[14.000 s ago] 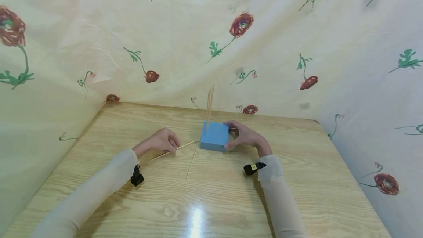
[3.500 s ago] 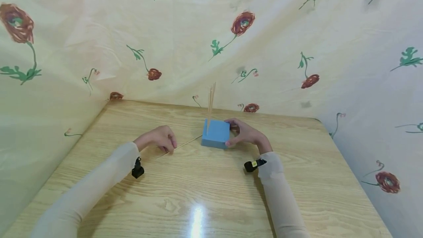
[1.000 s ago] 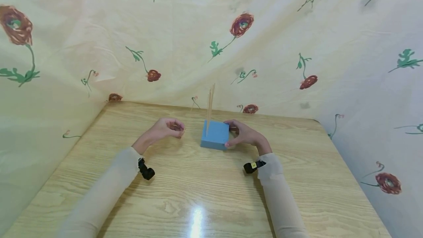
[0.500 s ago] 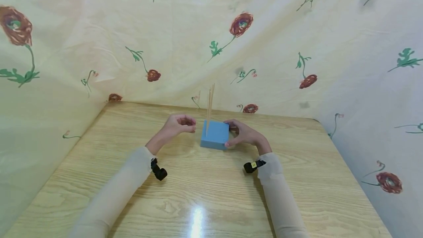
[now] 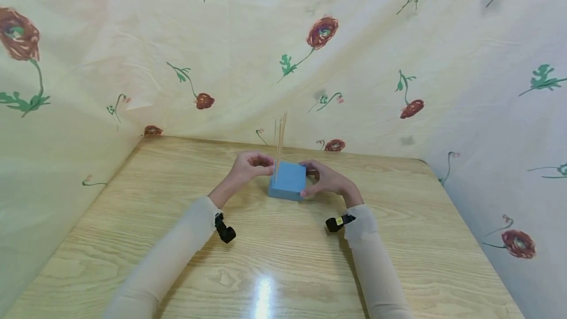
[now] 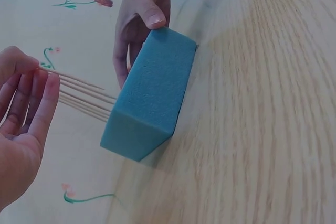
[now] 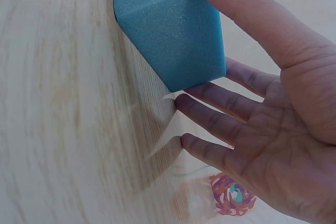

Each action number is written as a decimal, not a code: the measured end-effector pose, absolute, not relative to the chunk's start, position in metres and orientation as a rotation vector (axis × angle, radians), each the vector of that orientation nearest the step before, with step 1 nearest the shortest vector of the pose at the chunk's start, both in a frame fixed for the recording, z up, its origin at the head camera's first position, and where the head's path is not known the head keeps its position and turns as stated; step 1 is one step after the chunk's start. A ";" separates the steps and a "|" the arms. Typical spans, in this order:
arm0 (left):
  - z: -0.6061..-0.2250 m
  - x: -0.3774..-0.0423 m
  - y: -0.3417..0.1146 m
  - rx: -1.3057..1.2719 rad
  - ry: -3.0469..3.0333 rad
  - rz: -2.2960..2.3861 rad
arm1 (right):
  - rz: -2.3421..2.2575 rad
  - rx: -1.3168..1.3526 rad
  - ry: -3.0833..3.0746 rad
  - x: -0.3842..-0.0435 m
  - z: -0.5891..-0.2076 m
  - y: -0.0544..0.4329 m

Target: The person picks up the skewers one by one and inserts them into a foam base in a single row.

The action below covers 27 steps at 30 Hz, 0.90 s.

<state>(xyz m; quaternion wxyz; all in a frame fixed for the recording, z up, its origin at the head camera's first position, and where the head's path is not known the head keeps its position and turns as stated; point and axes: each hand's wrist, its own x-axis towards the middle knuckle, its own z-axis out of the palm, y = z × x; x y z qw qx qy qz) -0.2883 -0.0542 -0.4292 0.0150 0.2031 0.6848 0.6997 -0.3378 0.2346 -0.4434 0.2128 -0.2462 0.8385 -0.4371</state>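
Note:
A blue foam block (image 5: 290,178) lies on the table with several thin wooden skewers (image 5: 281,144) standing upright along its left side. My left hand (image 5: 250,166) is at that side, pinching one more skewer (image 6: 79,79) between thumb and fingertips. In the left wrist view its pointed end stops short of the block, beside the row of standing skewers. My right hand (image 5: 330,180) grips the block from the right, thumb at the near corner and a finger at the far one. In the right wrist view the other fingers (image 7: 210,116) extend below the block.
The wooden table (image 5: 266,240) reaches back to a flower-patterned cloth (image 5: 248,63) that hangs behind and at both sides. Black wrist cameras sit on the left (image 5: 226,233) and right (image 5: 334,224) cuffs.
Two skewers lay left of the block at first, then one. My left hand has picked that one up, turned it upright and carried it right to the block. The right hand stays put.

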 end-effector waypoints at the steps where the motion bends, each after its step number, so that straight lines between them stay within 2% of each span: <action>1: -0.430 -0.289 -0.053 0.633 2.143 2.177 | -1.214 -0.685 2.327 -0.338 -0.444 0.235; 27: -0.439 -0.293 -0.047 0.642 2.212 2.187 | -1.196 -0.673 2.341 -0.338 -0.442 0.233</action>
